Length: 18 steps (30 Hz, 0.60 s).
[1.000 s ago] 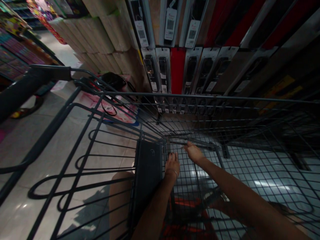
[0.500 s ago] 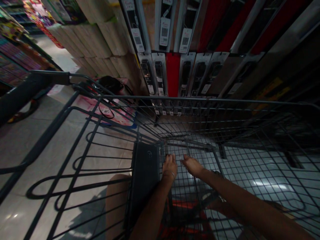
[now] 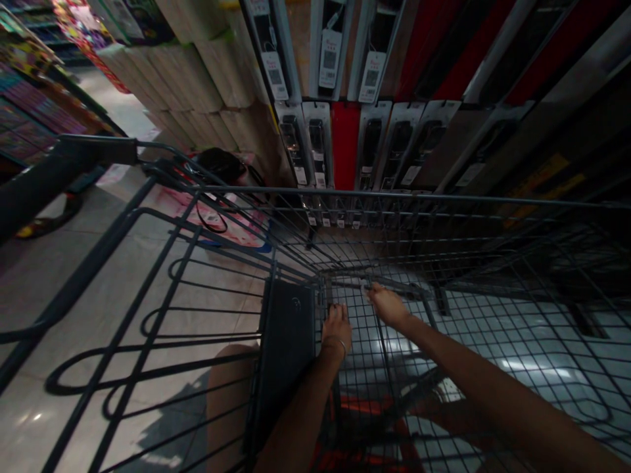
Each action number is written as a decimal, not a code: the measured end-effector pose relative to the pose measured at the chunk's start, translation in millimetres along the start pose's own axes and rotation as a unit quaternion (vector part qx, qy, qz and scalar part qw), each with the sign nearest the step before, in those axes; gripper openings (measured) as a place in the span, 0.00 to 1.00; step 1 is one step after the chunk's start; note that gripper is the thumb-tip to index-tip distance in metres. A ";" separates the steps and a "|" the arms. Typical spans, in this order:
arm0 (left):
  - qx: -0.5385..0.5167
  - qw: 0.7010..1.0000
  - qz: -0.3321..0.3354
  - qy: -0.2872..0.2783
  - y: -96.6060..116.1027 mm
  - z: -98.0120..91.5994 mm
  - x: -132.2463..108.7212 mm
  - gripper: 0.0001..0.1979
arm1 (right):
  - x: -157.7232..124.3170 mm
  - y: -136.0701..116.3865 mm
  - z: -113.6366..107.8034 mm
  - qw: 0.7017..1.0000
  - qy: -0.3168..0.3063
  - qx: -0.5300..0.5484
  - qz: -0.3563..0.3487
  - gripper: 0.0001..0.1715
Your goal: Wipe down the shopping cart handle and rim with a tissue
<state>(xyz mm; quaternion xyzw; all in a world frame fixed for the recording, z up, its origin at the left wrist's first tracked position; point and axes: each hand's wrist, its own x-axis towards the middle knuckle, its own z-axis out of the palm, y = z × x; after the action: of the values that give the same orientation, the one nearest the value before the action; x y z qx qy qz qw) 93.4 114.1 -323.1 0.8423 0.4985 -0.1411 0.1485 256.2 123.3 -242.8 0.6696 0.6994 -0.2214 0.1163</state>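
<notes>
Reaching down into the shopping cart point(image 3: 394, 195), a person is holding both bare hands low, near its wire bottom. The left hand point(image 3: 337, 325) is lying back upward just beside the cart's dark panel point(image 3: 286, 335), its fingers stretching over the mesh; whether they are gripping a wire, I cannot tell. A bracelet point(image 3: 337, 340) is circling that wrist. The right hand point(image 3: 386, 305) is curling its fingers together farther from the cart's panel; something pale is showing at the fingertips, too small to make out, so I cannot tell whether it is pinching anything. The cart itself is standing on a tiled floor point(image 3: 89, 282). Beyond the cart's far rail, tagged packets point(image 3: 372, 141) are hanging in rows. Near the cart's handle point(image 3: 39, 177), outside the rail, beige packs point(image 3: 182, 79) are sitting stacked, and a black bag point(image 3: 219, 163) is resting above something pink. Something orange-red is showing low through the cart's wires.
</notes>
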 end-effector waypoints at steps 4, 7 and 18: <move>0.002 1.000 -0.001 0.000 -0.4 1.1 0.0 0.27 | -2.0 5.7 19.3 0.999 -0.009 -0.028 0.013 0.21; 0.003 1.000 0.000 0.000 0.1 1.1 -0.4 0.28 | -9.8 3.7 30.5 0.999 -0.019 -0.031 0.004 0.20; 0.006 1.000 -0.003 -0.001 1.0 -2.6 -2.7 0.27 | -35.8 3.3 38.0 0.995 -0.089 0.014 -0.048 0.17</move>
<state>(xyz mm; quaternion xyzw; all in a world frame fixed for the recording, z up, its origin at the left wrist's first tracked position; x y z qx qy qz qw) 93.3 112.5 -319.6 0.8414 0.5005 -0.1452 0.1430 257.1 73.9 -260.1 0.6140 0.7146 -0.2956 0.1581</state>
